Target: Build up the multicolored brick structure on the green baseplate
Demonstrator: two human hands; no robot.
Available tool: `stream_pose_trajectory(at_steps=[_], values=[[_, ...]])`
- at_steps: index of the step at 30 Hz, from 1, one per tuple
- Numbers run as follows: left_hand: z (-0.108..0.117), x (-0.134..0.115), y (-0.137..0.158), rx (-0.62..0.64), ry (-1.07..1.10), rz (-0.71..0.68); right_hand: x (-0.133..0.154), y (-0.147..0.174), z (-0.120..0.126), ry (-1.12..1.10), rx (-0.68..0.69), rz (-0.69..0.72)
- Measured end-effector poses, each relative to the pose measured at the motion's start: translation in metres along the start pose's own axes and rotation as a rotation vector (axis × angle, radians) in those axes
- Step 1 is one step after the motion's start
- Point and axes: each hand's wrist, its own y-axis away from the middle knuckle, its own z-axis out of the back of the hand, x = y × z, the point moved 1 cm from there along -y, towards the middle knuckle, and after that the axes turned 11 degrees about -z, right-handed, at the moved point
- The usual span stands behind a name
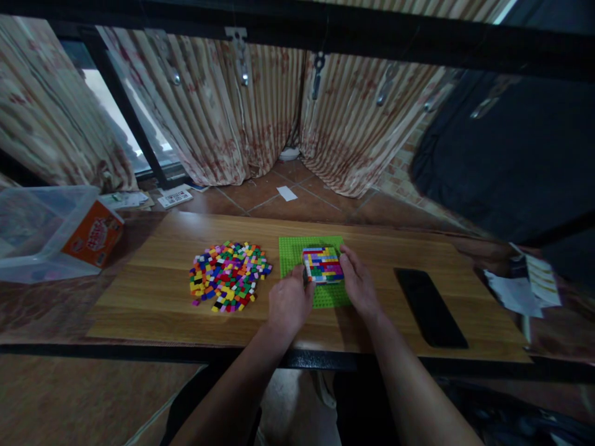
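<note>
striped curtains (218, 118) with a reddish print hang well beyond the fingers (298, 272), behind a dark bar (288, 23) that crosses the room. far off to the left of the fingers, a window (116, 111) shows pale light between the curtains; far to the right, dark cloth (506, 148) fills the corner. past the tabletop (372, 238), ahead of the fingers, a white paper (287, 193) lies on the tiled floor (258, 201).

wood grain runs across the tabletop under both hands. the left hand (290, 303) has its fingers bent, pinching the near left side of a many-coloured brick block (323, 265); the fingers of the right hand (361, 285) are straighter and close together, pressed along its right side. so the block sits between the two sets of fingers, over a green plate (290, 248); whether it touches the plate, i cannot tell.

just left of the left fingers spreads a heap of loose bricks (230, 275). right of the right fingers, a flat black slab (430, 308) rests on the tabletop. farther left stands a clear plastic tub (41, 217) with an orange label (94, 232); farther right are some papers (514, 291).
</note>
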Motion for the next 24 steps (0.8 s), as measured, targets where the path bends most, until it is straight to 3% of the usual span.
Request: stream_pose_trajectory(at_steps=[8,14,19,24], values=[[0.000,0.004,-0.002,0.028,-0.057,-0.031,0.002,-0.003,-0.007,-0.068,0.159,-0.014],[-0.001,0.006,-0.005,0.050,-0.070,-0.064,0.003,-0.005,0.002,-0.062,-0.020,-0.060],[-0.005,0.006,-0.011,-0.069,0.058,-0.030,0.008,0.002,0.015,0.015,-0.148,-0.125],[-0.008,0.011,-0.019,-0.229,0.317,0.050,0.016,0.011,0.021,0.061,-0.112,-0.176]])
